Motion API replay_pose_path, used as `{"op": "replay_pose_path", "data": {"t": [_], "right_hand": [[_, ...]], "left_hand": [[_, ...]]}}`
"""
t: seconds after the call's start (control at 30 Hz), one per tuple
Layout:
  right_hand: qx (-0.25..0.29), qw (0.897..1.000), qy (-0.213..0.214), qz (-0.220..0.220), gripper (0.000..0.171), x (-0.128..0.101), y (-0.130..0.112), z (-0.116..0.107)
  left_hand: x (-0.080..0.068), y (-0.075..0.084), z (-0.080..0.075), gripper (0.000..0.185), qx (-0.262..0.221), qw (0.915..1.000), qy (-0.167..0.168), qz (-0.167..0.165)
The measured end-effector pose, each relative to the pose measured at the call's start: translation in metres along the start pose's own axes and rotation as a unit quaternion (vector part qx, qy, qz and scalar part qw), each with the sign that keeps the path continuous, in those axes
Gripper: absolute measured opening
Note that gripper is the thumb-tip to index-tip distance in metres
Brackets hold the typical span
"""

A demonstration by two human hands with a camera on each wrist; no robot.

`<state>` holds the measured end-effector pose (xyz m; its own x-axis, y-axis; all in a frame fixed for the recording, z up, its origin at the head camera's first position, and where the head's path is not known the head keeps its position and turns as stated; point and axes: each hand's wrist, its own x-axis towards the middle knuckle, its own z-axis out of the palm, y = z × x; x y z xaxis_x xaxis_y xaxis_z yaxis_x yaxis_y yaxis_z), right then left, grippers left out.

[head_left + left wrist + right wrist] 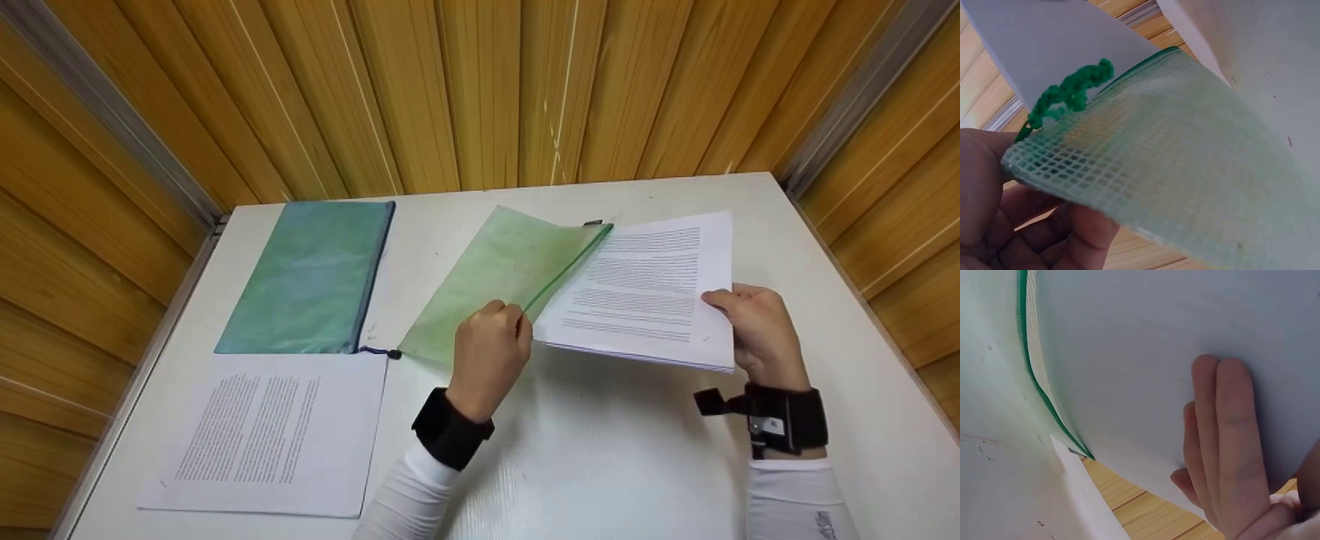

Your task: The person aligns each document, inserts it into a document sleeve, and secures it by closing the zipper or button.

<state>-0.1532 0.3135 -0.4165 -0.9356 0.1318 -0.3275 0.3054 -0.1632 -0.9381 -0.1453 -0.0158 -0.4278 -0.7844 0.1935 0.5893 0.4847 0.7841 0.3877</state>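
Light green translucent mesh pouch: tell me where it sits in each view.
Head: the light green translucent mesh pouch, at the centre.
Left wrist: the pouch, centre to lower right.
Right wrist: the pouch, along the upper left.
Shared landmark: the white printed paper stack at its opening.

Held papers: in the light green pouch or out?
Largely out: the papers show, print up, between the pouch and the right hand. Whether any part is inside, cannot tell.

From above, the head view looks forward and down onto the light-green pouch point(502, 262); both wrist views, close beside it, share its green edge point(1023, 337).
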Motion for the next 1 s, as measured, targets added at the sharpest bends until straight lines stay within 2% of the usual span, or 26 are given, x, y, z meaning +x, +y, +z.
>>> {"op": "replay_pose_path", "data": {"t": [0.07,0.27,0.53,0.77,1.0], "right_hand": [[-0.006,1.0,0.002,0.003,0.055,0.0,0.0,0.0],[-0.007,1.0,0.013,0.015,0.052,-0.001,-0.002,-0.001],[-0.009,1.0,0.016,0.008,0.057,-0.002,-0.001,0.004],[-0.036,0.999,0.021,-0.01,0.057,-0.003,0.0,0.009],[-0.054,0.998,0.023,-0.032,0.053,-0.005,0.0,0.017]], "left_hand": [[0.0,-0.001,-0.001,0.037,-0.007,0.9999,-0.009,-0.003],[0.001,-0.004,-0.007,0.028,-0.047,0.9975,-0.045,-0.026],[0.004,-0.007,-0.011,0.025,-0.101,0.9882,-0.102,-0.055],[0.007,-0.009,-0.01,0.028,-0.116,0.9854,-0.111,-0.057],[0.006,-0.006,-0.009,0.025,-0.111,0.9856,-0.114,-0.057]]}}
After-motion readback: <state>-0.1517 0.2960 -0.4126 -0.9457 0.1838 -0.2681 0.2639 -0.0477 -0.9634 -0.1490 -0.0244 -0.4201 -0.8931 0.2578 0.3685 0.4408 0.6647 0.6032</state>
